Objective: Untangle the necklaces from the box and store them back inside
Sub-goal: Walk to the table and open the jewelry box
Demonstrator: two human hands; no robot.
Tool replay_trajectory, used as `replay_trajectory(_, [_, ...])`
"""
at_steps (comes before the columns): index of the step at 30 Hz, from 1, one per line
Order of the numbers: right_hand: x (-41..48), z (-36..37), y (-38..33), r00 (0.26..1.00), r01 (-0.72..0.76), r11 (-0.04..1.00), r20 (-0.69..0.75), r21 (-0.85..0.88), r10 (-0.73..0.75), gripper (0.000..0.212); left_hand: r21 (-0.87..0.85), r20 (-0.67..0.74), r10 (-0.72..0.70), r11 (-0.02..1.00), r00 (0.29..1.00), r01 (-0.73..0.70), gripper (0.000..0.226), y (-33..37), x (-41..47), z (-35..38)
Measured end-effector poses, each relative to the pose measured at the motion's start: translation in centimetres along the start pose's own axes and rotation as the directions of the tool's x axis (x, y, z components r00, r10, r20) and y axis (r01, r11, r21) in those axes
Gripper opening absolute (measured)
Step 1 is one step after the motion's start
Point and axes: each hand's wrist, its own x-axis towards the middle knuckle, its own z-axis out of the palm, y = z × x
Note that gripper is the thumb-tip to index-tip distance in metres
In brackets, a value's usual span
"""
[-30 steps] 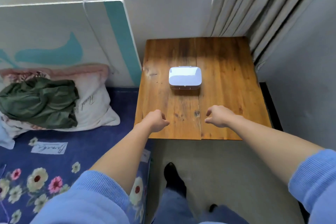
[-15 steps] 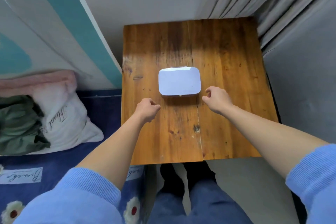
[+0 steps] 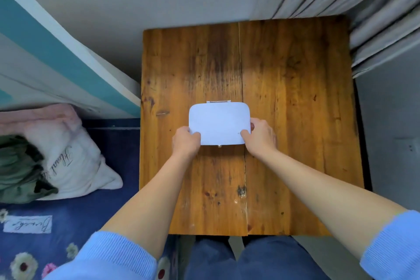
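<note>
A white rounded box (image 3: pixel 219 121) lies closed in the middle of the wooden table (image 3: pixel 295 98), with a hinge at its far edge and a small clasp at its near edge. My left hand (image 3: pixel 185 143) grips the box's near left corner, thumb on the lid. My right hand (image 3: pixel 261 135) grips the near right corner the same way. The necklaces are hidden inside the closed box.
A bed with a dark blue flowered cover (image 3: pixel 68 223), a white pillow (image 3: pixel 75 166) and green cloth (image 3: pixel 16 166) lies left of the table. A teal and white board (image 3: pixel 56 57) leans on the wall. Grey curtains (image 3: pixel 363 7) hang at the back right.
Both hands have moved forward from the near part of the table and taken hold of the box's near corners. The view has tilted down and come closer to the table.
</note>
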Motion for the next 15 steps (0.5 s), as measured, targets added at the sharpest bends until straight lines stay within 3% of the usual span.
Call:
replay_trajectory(6, [0.7, -1.7, -0.7, 1.000, -0.022, 0.996, 0.015, 0.081, 0.021, 0.025, -0.067, -0.084, -0.053, 0.997, 0.995, 0.048, 0.016, 0.6, 0.1, -0.4])
replay_trajectory(11, [0.5, -3.5, -0.5, 0.997, 0.064, 0.988, 0.025, 0.138, -0.068, 0.037, -0.221, -0.118, -0.065, 0.974, 0.991, 0.037, 0.011, 1.9, 0.0, -2.6])
replay_trajectory(15, [1.6, -5.6, -0.9, 0.970, 0.243, 0.969, -0.005, 0.033, -0.243, 0.034, -0.305, -0.086, 0.013, 0.952, 0.996, -0.038, 0.024, 4.0, 0.5, -5.1])
